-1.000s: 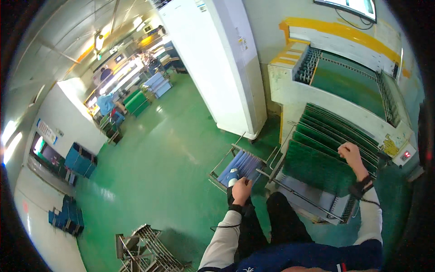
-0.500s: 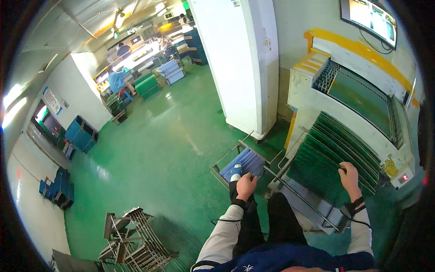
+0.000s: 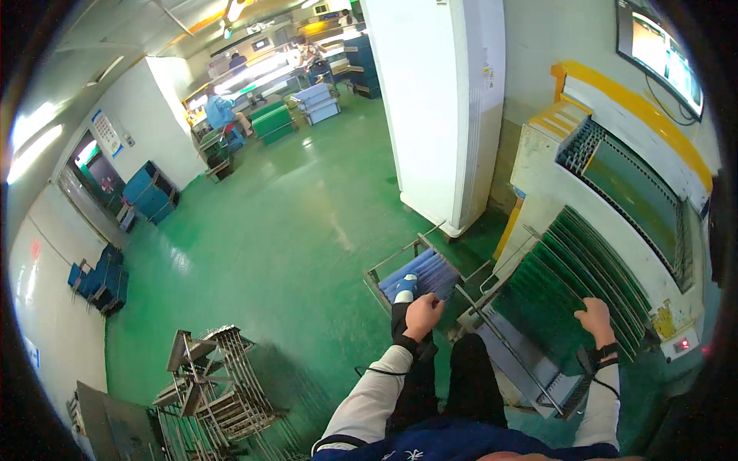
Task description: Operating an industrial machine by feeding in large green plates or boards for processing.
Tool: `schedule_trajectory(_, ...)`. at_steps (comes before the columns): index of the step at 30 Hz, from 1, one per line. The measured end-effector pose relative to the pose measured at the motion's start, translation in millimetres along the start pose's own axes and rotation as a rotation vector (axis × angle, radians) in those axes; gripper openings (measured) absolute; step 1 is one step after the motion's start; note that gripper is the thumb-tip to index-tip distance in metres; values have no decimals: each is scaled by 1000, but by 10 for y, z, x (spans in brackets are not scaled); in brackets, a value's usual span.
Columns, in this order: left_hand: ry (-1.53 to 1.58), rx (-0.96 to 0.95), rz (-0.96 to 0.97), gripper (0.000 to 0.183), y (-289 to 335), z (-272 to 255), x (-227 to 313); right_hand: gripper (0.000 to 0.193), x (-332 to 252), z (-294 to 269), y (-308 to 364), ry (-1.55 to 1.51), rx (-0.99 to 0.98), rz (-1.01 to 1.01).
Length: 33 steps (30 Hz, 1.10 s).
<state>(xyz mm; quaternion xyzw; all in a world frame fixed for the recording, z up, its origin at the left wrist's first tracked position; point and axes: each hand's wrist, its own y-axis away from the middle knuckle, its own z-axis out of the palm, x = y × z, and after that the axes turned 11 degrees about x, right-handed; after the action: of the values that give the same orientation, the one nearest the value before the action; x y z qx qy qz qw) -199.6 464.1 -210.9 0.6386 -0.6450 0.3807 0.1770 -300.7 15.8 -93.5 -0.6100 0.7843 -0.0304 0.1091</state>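
Observation:
Several green panels (image 3: pixel 534 284) stand upright in a slotted metal rack at the right, leaning one behind another. At the right edge of the nearest panel is my right hand (image 3: pixel 595 321), its thumb and fingers closed on that edge. My left hand (image 3: pixel 423 316) is closed above my left leg, just in front of a low stand with blue-violet rollers (image 3: pixel 430 273). Whatever its fingers may hold is hidden. My foot, in a blue and white shoe (image 3: pixel 406 286), rests on the rollers.
A white machine (image 3: pixel 538 157) with a green board on its conveyor stands behind the rack. Left of it rises a tall white cabinet (image 3: pixel 430 107). Metal racks (image 3: pixel 219 384) are stacked at the lower left. Blue crates (image 3: pixel 150 192) line the left wall; people sit at far benches.
My view has shifted, so the room appears further right. The fingers of my right hand have drawn closer together at the panel's edge. My left hand stays closed above my leg.

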Motion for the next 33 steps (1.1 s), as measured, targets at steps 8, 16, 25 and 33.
schedule_trajectory(8, -58, -88, 5, 27, -7, 35, -13, 52, -108, -38, 7, -67, -10, 156)
schedule_trajectory(16, -76, -70, 9, 27, -17, 32, 44, 48, -52, -25, -22, -97, 50, 168)
schedule_trajectory(25, -46, -12, 40, 25, 17, 11, 36, 50, -49, 35, -19, -85, 76, 164)
schedule_trajectory(33, -50, -15, 43, 24, 13, 9, 38, 51, -35, 36, -27, -78, 70, 157)
